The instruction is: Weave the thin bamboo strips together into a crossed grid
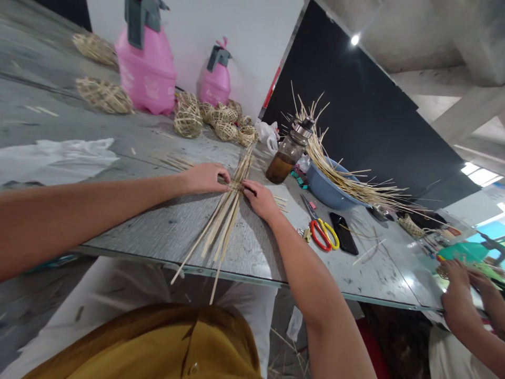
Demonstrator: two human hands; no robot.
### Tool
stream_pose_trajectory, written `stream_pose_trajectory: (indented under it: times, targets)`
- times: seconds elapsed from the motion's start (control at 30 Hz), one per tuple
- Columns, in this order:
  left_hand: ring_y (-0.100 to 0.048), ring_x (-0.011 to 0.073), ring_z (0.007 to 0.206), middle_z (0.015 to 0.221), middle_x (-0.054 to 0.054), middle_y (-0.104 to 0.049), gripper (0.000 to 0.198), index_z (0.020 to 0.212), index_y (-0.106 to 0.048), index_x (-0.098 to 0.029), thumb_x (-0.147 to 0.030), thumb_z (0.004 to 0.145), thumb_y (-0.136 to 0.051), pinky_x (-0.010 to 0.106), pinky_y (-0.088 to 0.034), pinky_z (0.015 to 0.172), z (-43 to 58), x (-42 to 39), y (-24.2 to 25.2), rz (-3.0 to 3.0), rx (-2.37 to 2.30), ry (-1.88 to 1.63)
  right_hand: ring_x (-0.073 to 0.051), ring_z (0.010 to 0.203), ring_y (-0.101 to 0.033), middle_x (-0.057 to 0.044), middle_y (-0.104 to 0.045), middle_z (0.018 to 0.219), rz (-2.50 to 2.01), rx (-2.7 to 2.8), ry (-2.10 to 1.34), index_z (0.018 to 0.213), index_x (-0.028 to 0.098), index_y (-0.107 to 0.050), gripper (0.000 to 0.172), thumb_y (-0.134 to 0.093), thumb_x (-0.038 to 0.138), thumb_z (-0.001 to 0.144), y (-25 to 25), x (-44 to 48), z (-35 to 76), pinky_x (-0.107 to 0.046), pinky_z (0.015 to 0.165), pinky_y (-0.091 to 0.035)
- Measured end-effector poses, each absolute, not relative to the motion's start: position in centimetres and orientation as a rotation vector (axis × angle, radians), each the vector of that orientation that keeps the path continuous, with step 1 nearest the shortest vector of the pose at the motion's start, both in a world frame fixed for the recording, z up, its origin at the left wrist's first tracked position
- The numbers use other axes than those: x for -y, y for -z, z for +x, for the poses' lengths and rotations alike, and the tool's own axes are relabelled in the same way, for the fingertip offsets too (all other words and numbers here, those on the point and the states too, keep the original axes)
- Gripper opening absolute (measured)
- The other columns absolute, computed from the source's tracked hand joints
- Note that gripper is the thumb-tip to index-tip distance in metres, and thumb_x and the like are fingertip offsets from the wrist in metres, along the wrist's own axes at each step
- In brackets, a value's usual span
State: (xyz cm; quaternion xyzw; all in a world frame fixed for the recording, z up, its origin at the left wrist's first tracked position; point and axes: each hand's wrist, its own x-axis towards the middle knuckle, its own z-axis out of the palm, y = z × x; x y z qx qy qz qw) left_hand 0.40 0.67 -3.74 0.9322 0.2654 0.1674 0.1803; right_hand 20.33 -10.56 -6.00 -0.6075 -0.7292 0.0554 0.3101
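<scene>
A flat bundle of pale bamboo strips [221, 225] lies crossed and woven at its middle on the grey table [158, 226], with loose ends fanning out toward me past the table edge and away from me. My left hand [204, 178] is at the left side of the woven centre, thumb and forefinger curled and closed on the strips. From the other side, my right hand [260, 200] presses close against the weave, its fingers bent in and gripping the strips' edge. More strip ends stick out sideways beyond both hands.
Pink spray bottles [148, 73] and woven bamboo balls [224, 118] stand at the back. To the right are a drink bottle [284, 157], scissors [321, 231], a phone [344, 234] and a blue basin [325, 184] of long strips. A co-worker's hands [460, 279] work at far right.
</scene>
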Motion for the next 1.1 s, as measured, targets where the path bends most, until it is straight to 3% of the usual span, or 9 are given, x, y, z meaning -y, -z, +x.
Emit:
stream_pose_trajectory:
  times: [0.17, 0.33, 0.57, 0.8, 1.1]
  targets:
    - [-0.062, 0.0258, 0.099, 0.108, 0.008, -0.07, 0.039, 0.099, -0.07, -0.017, -0.048, 0.077, -0.058, 0.032, -0.045, 0.089, 0.52, -1.04, 4.08, 2.631, -0.739, -0.474, -0.019, 0.127, -0.058, -0.009, -0.067, 0.129, -1.654, 1.944, -0.118, 0.118, 0.018, -0.071, 0.028, -0.055, 0.014, 0.095, 5.77, 10.68, 20.13, -0.035, 0.116, -0.042]
    - [-0.063, 0.028, 0.1, 0.107, 0.008, -0.07, 0.04, 0.097, -0.07, -0.018, -0.049, 0.076, -0.058, 0.034, -0.045, 0.088, 0.53, -0.87, 3.92, 2.625, -0.757, -0.479, -0.019, 0.125, -0.059, -0.006, -0.068, 0.127, -1.654, 1.947, -0.106, 0.116, 0.022, -0.072, 0.027, -0.055, 0.014, 0.096, 5.74, 10.74, 20.06, -0.036, 0.115, -0.043]
    - [-0.061, 0.0252, 0.099, 0.11, 0.008, -0.069, 0.039, 0.101, -0.07, -0.015, -0.045, 0.079, -0.056, 0.033, -0.045, 0.088, 0.34, -0.4, 3.33, 2.657, -0.751, -0.441, -0.019, 0.125, -0.059, -0.007, -0.068, 0.127, -1.636, 1.96, -0.099, 0.117, 0.021, -0.072, 0.028, -0.055, 0.013, 0.095, 5.78, 10.71, 20.18, -0.036, 0.115, -0.042]
    - [-0.055, 0.0267, 0.119, 0.13, 0.012, -0.062, 0.051, 0.124, -0.064, -0.012, -0.042, 0.085, -0.053, 0.036, -0.039, 0.107, 0.33, -0.32, 3.75, 2.742, -0.664, -0.469, -0.019, 0.122, -0.061, -0.008, -0.068, 0.126, -1.624, 1.974, -0.079, 0.116, 0.02, -0.072, 0.026, -0.056, 0.015, 0.096, 5.92, 10.64, 20.13, -0.035, 0.114, -0.043]
    - [-0.056, 0.0281, 0.122, 0.127, 0.013, -0.063, 0.048, 0.122, -0.068, -0.012, -0.04, 0.086, -0.049, 0.036, -0.039, 0.109, 0.76, -0.13, 3.89, 2.84, -0.655, -0.434, -0.018, 0.123, -0.06, -0.008, -0.067, 0.127, -1.642, 2.018, -0.08, 0.116, 0.02, -0.071, 0.026, -0.056, 0.016, 0.096, 5.74, 10.73, 20.17, -0.033, 0.113, -0.044]
